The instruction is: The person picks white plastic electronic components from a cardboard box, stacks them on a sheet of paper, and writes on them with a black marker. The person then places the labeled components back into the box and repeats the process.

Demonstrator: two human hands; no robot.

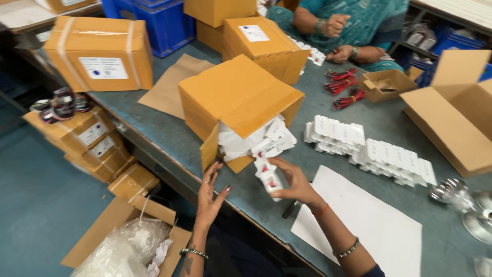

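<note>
At lower centre of the frame, the right hand [293,183] grips a few small white packets [268,176] just below the open mouth of a tipped cardboard box [237,97] spilling more of them. The left hand [209,195] hovers open beside the box flap. Rows of white packets [369,149] lie at centre right on the grey table [174,138].

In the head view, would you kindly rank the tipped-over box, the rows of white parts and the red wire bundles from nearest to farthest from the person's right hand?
From the right hand:
1. Tipped-over box, just above it, spilling white packets.
2. Rows of white parts, to its right on the table.
3. Red wire bundles, far side, near the other person.
</note>
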